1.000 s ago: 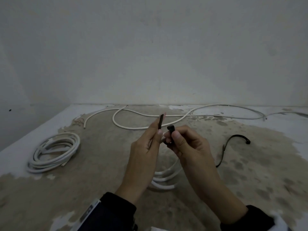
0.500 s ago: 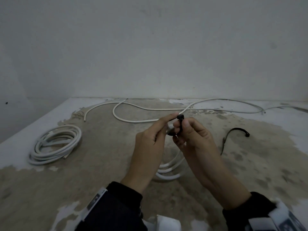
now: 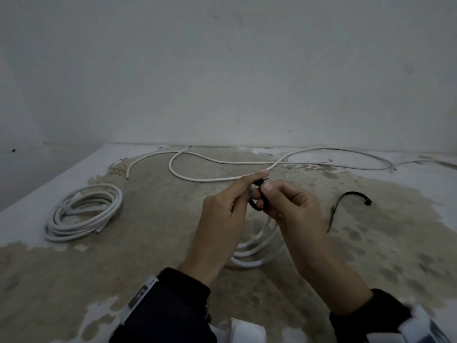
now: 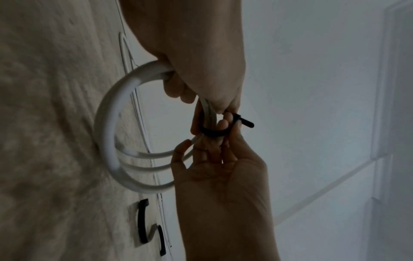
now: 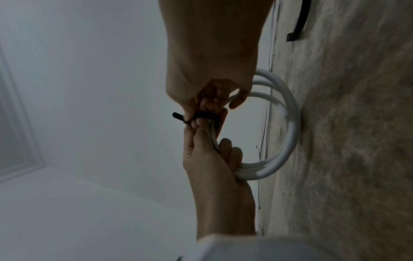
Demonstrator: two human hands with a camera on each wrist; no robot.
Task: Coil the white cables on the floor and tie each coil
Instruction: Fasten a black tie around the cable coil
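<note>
1. hands meet above the floor (image 3: 153, 243); the left hand (image 3: 222, 214) and the right hand (image 3: 291, 209) hold a small white cable coil (image 3: 254, 251) upright between them, its lower loops near or on the floor; which one i cannot tell.
2. left hand: fingers curled round the gathered strands of the coil, forefinger stretched out toward the black tie (image 4: 212, 132); right hand: fingertips (image 4: 223, 123) pinching that tie where it loops round the strands.
3. black tie: closed in a loop about the bundle, its short free end sticking out past the head, seen in both wrist views (image 5: 201, 114).
4. finished coil (image 3: 81, 214): lies flat on the floor at the left, well apart from the hands, a white band across its strands.
5. loose white cable (image 3: 247, 162): runs uncoiled along the far edge of the floor, near the wall (image 3: 222, 70).
6. spare black tie (image 3: 346, 201): lies curved on the floor to the right of the hands, apart from them.
7. sleeves: dark, with pale wrist straps at both cuffs.
</note>
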